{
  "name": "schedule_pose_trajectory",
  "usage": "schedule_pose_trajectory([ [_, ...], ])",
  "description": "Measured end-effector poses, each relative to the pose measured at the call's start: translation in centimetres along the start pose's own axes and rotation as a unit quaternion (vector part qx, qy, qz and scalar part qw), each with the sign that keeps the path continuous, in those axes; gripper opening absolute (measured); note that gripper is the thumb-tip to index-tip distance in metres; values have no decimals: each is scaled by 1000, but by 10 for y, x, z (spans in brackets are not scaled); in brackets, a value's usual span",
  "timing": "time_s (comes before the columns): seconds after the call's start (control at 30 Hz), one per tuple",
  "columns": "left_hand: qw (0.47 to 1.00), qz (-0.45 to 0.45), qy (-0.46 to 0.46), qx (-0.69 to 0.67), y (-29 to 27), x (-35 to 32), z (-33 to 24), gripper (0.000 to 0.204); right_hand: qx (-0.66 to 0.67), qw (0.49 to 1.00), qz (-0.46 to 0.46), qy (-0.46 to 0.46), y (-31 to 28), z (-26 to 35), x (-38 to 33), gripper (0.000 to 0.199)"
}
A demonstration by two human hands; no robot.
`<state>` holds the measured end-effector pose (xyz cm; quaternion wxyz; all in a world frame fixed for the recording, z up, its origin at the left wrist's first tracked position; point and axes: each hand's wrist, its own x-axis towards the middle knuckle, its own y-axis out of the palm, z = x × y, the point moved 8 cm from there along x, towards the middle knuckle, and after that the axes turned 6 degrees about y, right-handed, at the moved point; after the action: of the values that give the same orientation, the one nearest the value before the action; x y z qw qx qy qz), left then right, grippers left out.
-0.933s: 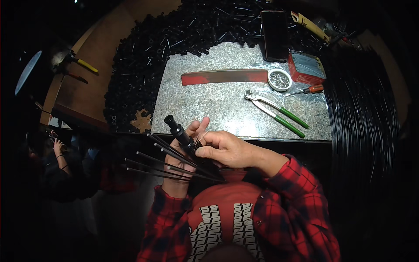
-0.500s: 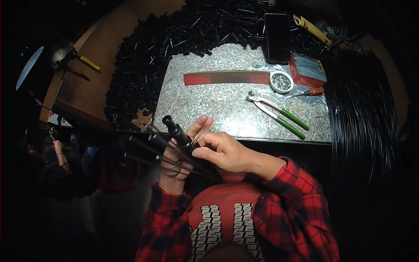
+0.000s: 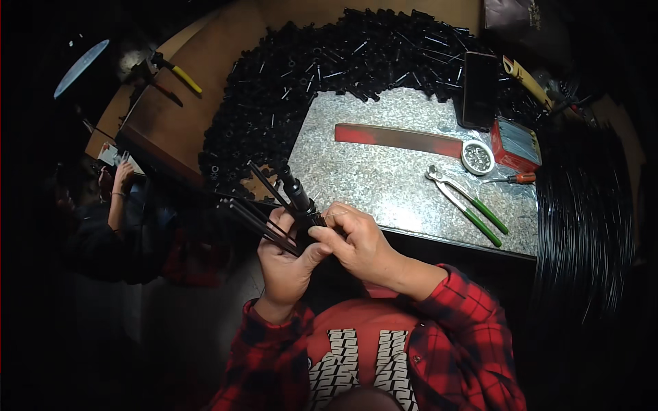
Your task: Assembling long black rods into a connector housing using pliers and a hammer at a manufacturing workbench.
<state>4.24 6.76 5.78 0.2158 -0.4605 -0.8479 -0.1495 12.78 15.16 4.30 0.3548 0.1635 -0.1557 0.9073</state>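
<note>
My left hand point(image 3: 284, 257) grips a bundle of thin black rods point(image 3: 257, 216) joined at a black cylindrical hub point(image 3: 298, 195); the rods fan out to the left. My right hand point(image 3: 356, 236) pinches the same assembly at the hub, its fingertips meeting the left thumb, and a thin pale wire seems to run between the fingers. Both hands hover just in front of the near edge of a speckled grey metal plate point(image 3: 384, 178). Both sleeves are red and black plaid.
On the plate lie a red flat strip point(image 3: 397, 139), a small round tin point(image 3: 478, 157), green-handled pliers point(image 3: 469, 204), a red box point(image 3: 515, 144), an orange-handled screwdriver point(image 3: 517, 179) and a dark phone point(image 3: 479, 89). Black tubular parts point(image 3: 308, 75) are heaped behind. Another person point(image 3: 113, 205) sits at left.
The rod bundle has tilted so its rods point more up and left. Both hands stay on it, shifted slightly rightward.
</note>
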Motion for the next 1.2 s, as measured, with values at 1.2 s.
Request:
schedule_pose_trajectory([
  [1.2,995,24,-72,-64,-24,10,12,29,222,922,169,267,18,-28,-6,16],
])
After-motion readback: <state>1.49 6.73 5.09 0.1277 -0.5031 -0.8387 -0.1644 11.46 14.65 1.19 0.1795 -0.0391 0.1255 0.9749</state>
